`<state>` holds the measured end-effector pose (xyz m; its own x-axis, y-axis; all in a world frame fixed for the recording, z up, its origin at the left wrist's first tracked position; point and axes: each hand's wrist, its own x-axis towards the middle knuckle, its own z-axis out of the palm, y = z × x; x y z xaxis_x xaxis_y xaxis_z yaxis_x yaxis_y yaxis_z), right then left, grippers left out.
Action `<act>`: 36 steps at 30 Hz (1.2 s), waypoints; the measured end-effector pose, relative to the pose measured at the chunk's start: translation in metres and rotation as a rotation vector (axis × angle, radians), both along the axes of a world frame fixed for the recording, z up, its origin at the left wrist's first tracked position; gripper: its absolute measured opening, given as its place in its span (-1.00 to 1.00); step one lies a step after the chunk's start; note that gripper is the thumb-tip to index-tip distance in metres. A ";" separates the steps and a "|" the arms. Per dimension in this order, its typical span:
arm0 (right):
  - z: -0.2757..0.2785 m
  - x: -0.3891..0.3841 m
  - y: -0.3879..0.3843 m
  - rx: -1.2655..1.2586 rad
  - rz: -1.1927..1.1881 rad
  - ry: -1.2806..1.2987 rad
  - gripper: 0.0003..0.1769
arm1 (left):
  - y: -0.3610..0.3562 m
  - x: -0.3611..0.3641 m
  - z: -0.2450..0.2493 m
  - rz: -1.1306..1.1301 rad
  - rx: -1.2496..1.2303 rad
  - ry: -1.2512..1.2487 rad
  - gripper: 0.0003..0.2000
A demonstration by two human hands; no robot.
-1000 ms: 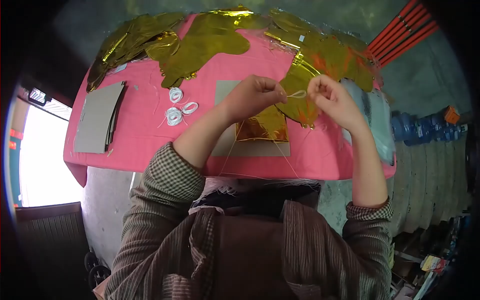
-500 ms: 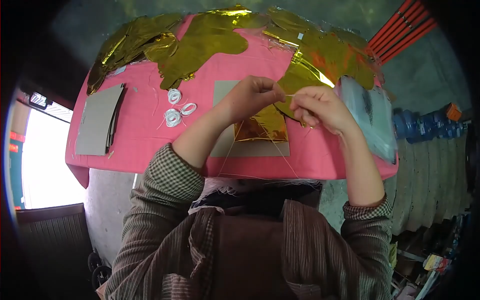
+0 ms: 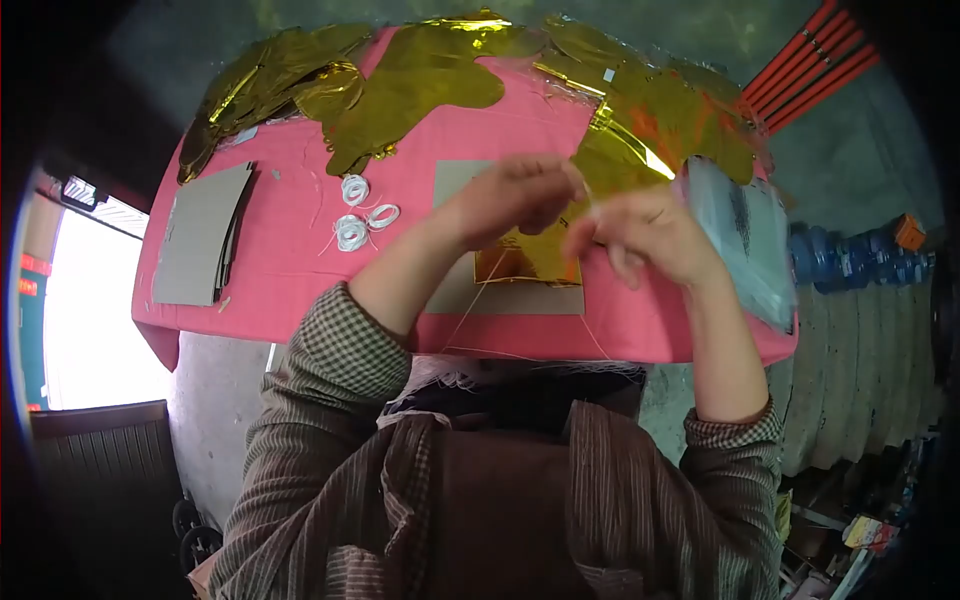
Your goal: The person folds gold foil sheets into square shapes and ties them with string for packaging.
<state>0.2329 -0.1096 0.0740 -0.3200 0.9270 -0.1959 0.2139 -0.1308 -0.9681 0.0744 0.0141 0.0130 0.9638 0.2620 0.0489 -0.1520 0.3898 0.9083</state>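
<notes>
My left hand is closed, with thumb and finger pinching a thin white string. Close beside it, my right hand is smeared by motion; its thumb and forefinger meet at the other end of the short visible stretch. Both hands are raised over a folded gold foil piece, which lies on a grey cardboard sheet. Thin strands run from the foil area down to the table's front edge. Part of the foil and cardboard is hidden behind my hands.
Small white string coils lie on the pink tablecloth. Cardboard sheets are stacked at left, and clear plastic bags at right. Large gold foil shapes cover the back. Blue bottles stand off the table's right side.
My right hand has dropped slightly and turned, its fingers now blurred. The string between the hands has gone from nearly level to slanting down towards the right hand.
</notes>
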 end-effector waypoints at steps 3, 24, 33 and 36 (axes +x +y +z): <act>0.003 -0.007 0.015 0.383 -0.478 0.018 -0.71 | -0.013 0.002 0.000 -0.015 0.248 0.094 -0.85; 0.002 -0.001 0.009 0.124 -0.309 -0.238 -0.69 | -0.006 -0.004 0.012 0.035 0.119 -0.048 -0.79; 0.000 0.003 0.006 0.172 -0.284 -0.240 -0.68 | -0.005 -0.007 0.015 0.006 -0.039 -0.091 -0.76; 0.007 -0.003 -0.002 0.054 -0.057 -0.018 -0.69 | -0.012 -0.002 0.013 0.044 0.080 -0.073 -0.77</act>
